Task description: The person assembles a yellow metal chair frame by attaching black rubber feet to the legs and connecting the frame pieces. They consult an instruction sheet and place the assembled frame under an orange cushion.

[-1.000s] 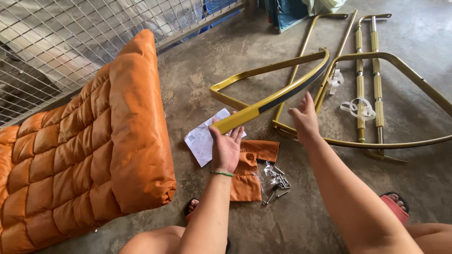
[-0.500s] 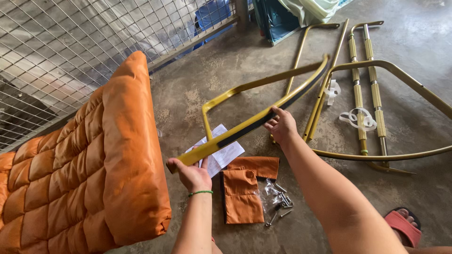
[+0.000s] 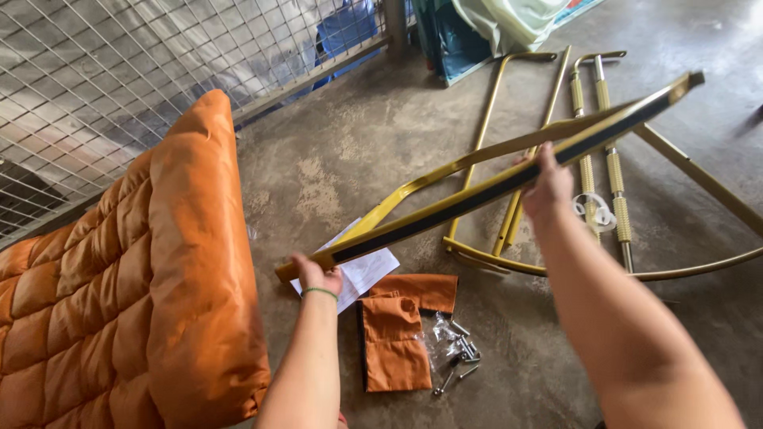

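Note:
A long gold metal frame piece (image 3: 477,195) with a black strip along its underside is lifted off the concrete floor, slanting up to the right. My left hand (image 3: 318,276) grips its lower left end. My right hand (image 3: 545,184) grips it near the middle. Below it lie a white paper sheet (image 3: 367,274), an orange fabric piece (image 3: 401,330) and a clear bag of bolts (image 3: 453,349).
A quilted orange cushion (image 3: 135,294) stands at the left against a wire mesh fence (image 3: 119,71). More gold frame tubes (image 3: 592,171) lie on the floor at the right. Blue and pale green sheets (image 3: 485,24) are bundled at the top.
Both hands have raised the gold frame piece; its right end swung up and rightward, and my left hand slid to its lower end.

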